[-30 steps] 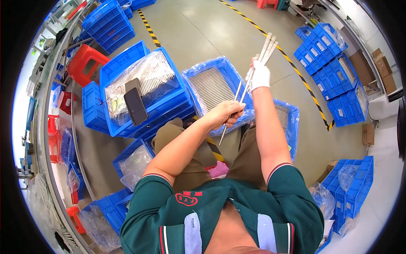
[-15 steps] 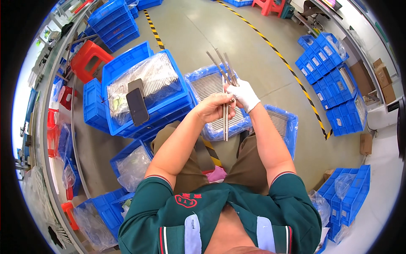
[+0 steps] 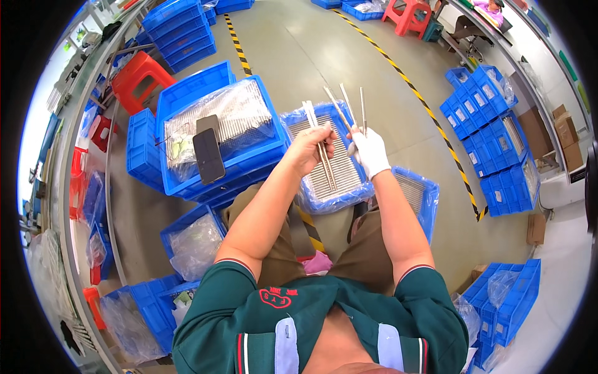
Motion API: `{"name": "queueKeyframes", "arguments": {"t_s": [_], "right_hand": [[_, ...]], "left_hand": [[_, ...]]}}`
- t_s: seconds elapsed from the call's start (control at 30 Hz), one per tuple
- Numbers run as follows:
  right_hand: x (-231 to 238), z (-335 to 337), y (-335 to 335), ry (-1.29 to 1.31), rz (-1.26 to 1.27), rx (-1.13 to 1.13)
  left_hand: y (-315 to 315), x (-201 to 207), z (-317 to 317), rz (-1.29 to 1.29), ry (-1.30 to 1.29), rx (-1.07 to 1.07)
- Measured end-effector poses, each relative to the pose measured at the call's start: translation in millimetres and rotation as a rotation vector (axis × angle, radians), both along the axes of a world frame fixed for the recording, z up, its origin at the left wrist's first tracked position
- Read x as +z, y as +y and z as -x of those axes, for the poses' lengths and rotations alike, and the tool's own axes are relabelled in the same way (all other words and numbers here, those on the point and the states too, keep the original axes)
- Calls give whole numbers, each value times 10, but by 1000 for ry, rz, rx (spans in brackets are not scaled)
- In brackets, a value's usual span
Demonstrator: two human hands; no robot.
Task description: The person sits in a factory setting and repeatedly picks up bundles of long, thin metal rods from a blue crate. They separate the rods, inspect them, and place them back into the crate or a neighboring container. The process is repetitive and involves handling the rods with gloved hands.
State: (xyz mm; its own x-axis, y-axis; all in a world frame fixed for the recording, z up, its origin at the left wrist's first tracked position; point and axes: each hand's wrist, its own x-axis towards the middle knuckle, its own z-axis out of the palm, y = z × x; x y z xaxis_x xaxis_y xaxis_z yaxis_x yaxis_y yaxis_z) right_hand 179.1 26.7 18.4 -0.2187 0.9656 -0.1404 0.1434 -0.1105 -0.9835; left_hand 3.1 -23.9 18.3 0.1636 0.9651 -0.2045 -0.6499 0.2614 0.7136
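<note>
My bare left hand (image 3: pixel 306 153) is closed round a pair of thin, shiny metal rods (image 3: pixel 327 171), which slant down over the blue crate lined with plastic film (image 3: pixel 333 204). To its right, my right hand (image 3: pixel 372 154) in a white glove grips a few more metal rods (image 3: pixel 363 106). Their far ends fan apart, pointing away from me. A small gap separates the two hands. Beneath them, the lined crate holds rows of similar rods (image 3: pixel 324 182) lying side by side.
On the left, a stacked blue crate (image 3: pixel 271 149) holds film-covered rods with a black phone (image 3: pixel 208 156) on top. A second lined crate (image 3: pixel 430 206) sits at right. Beyond stand a red stool (image 3: pixel 140 81), more stacked blue crates (image 3: pixel 489 103) and yellow-black floor tape (image 3: pixel 423 103).
My hands have moved apart from where they met. The left took a pair of rods away to the left, while the right kept the others, now spread more upright.
</note>
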Motion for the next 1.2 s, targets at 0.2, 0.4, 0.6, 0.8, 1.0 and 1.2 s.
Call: {"name": "queueKeyframes", "arguments": {"t_s": [0.2,0.4,0.6,0.8,1.0,1.2], "right_hand": [[212,-15,-287,41,71,154],[185,23,-356,-4,87,217],[235,112,-379,34,22,137],[42,116,-300,131,-47,40],[8,83,-310,147,1,51],[11,141,-329,45,-116,53]], "left_hand": [[155,21,265,69,-41,456],[129,83,245,-25,-146,440],[88,16,-10,-45,10,298],[22,50,-178,-28,-10,212],[4,40,-196,-23,114,249],[-4,160,-199,-10,167,325]]}}
